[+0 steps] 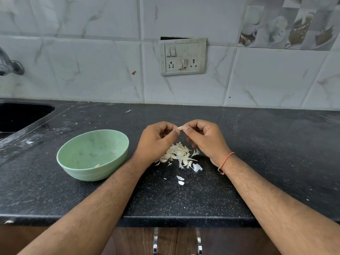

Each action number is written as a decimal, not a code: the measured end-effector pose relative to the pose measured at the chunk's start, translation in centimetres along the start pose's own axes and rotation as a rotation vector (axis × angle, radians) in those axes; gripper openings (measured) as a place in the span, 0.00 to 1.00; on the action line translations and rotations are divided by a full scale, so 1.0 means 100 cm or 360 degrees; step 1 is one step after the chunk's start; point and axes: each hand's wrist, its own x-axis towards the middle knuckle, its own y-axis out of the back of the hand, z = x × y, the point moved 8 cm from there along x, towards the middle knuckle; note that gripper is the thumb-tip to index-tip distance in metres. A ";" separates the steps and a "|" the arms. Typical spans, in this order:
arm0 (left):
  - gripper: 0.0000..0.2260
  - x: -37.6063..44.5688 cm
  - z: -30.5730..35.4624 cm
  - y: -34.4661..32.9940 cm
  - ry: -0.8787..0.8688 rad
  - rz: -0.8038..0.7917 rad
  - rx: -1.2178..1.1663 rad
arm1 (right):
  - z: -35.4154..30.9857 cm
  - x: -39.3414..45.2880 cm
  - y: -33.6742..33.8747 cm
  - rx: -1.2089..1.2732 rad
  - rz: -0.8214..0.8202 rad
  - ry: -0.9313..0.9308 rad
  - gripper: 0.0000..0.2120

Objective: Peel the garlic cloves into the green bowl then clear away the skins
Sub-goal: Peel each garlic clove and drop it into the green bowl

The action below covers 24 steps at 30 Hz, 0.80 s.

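Above the middle of the black speckled counter [257,144], both hands meet over a heap of garlic skins and cloves [179,155]. Between them is a single garlic clove [180,128], pale and small, held up off the counter. The left hand [158,139] pinches it between thumb and curled fingers, and the right hand [204,137] pinches it from the other side, its thumb tip touching the clove. An orange thread band [225,161] circles the right wrist.

The heap lies on the counter just below and between the hands, partly hidden by the left wrist; which pieces in it are whole cloves and which are only skin is hard to tell. A few loose skin flakes [180,180] lie nearer, apart from the heap, and one more flake [128,111] sits far back near the wall.

Left of the left forearm stands the green bowl [117,142], upright on the counter, with what looks like one pale piece [97,165] at its near inner side. At the far left edge is a dark sink [22,115] with a metal tap [9,65] above it. A switch and socket plate [183,57] is set in the tiled wall [92,70] behind the hands. Two metal handles [155,243] show on the wooden cabinet fronts below the counter's near edge.
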 end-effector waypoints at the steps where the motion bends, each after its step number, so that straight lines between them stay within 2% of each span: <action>1: 0.06 0.000 0.000 0.000 -0.0010 -0.0004 -0.0003 | 0.001 0.000 -0.001 0.0009 -0.0008 -0.0009 0.03; 8: 0.05 -0.001 0.002 0.002 -0.0010 0.0008 -0.0033 | 0.006 -0.002 -0.007 0.0222 -0.0085 -0.0145 0.04; 14: 0.05 -0.001 0.004 0.003 0.0009 0.0026 -0.0057 | -0.003 -0.001 -0.005 -0.0038 -0.0092 0.0052 0.03; 20: 0.06 -0.001 0.003 0.002 0.0016 -0.0001 -0.0039 | -0.014 -0.002 -0.006 -0.0173 -0.0085 0.0245 0.06; 24: 0.05 0.000 0.001 0.002 0.0032 0.0002 -0.0020 | -0.012 -0.002 -0.006 -0.0096 -0.0108 0.0174 0.05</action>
